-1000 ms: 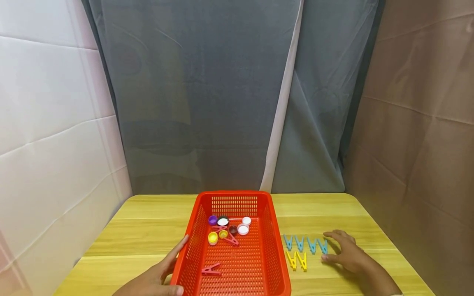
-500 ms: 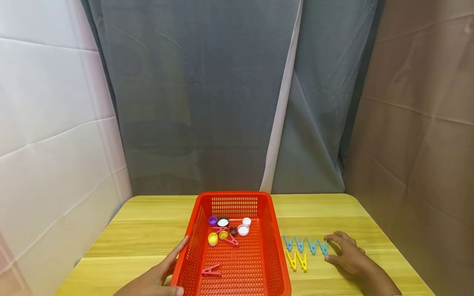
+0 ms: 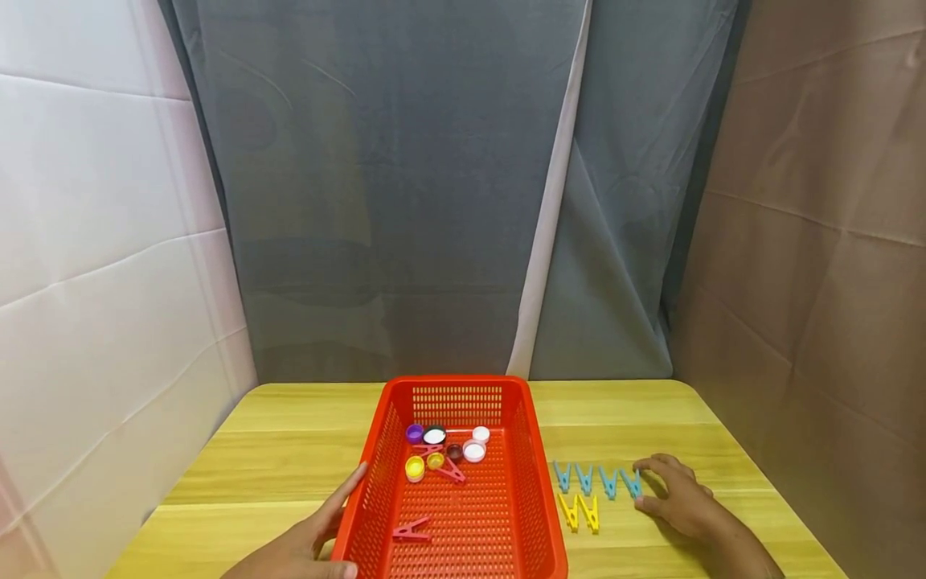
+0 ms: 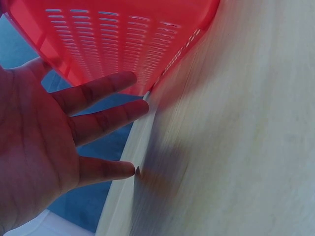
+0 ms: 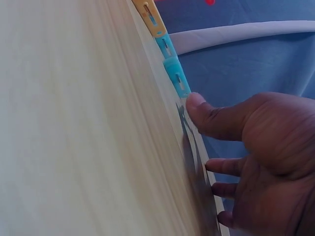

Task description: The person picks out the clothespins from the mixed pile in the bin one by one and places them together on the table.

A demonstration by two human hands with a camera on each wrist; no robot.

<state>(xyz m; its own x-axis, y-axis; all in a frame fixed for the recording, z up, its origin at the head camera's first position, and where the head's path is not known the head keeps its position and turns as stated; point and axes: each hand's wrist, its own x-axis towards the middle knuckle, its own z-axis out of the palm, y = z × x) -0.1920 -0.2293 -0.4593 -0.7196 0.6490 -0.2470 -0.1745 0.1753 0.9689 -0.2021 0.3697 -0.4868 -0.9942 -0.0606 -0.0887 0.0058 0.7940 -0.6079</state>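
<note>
In the head view my left hand (image 3: 307, 531) rests against the left side of the red plastic basket (image 3: 538, 498), fingers extended. The left wrist view shows its fingers spread beside the slotted wall, with the thumb partly hidden. On the table to the right, my right hand (image 3: 683, 500) is at the last blue clothespin (image 3: 631, 483) of a row. Its thumb tip lies at one end of that clothespin, the index fingertip near the other. Other blue clothespins (image 3: 584, 479) stand side by side, with two yellow clothespins (image 3: 592, 515) in front of them.
Inside the basket lie pink clothespins (image 3: 412, 531), a purple tub (image 3: 415, 434), a yellow tub (image 3: 415, 468), white tubs (image 3: 474, 452) and other small round ones. The wooden table (image 3: 304, 434) is bounded by a grey curtain (image 3: 383, 241) and side cloths.
My right hand has shifted very slightly to the right, its fingertips moving a little beside the last blue clothespin. The left hand, basket and clothespins look the same.
</note>
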